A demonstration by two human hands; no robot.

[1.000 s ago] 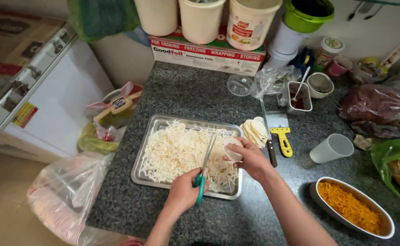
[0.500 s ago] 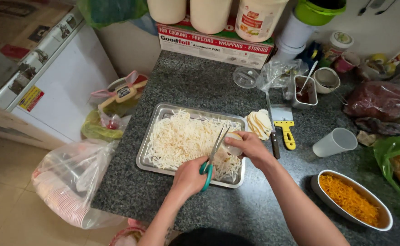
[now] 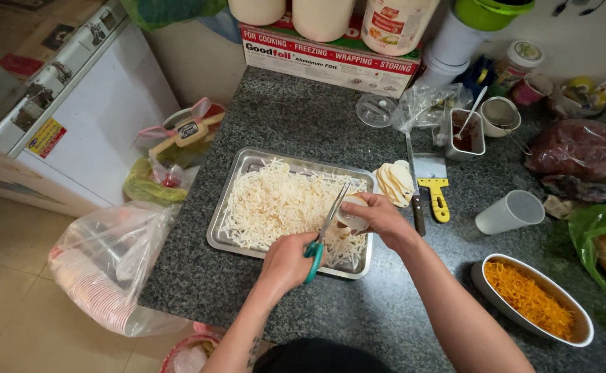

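Scissors [image 3: 322, 230] over metal tray [image 3: 248, 166] of white shreds [image 3: 275, 204], long axis diagonal, blades pointing up-right, green handles toward the person. Left hand [image 3: 286, 262] grip closed on the handles; right hand [image 3: 380, 215] grip pinches a pale slice [image 3: 353, 213] at the blades. Long red-and-white box [image 3: 330, 59] at counter [image 3: 303, 117] back, 3 tubs on it.

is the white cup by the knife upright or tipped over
Tipped over: the white cup lies on its side on the counter, right of the knife, open mouth facing right.
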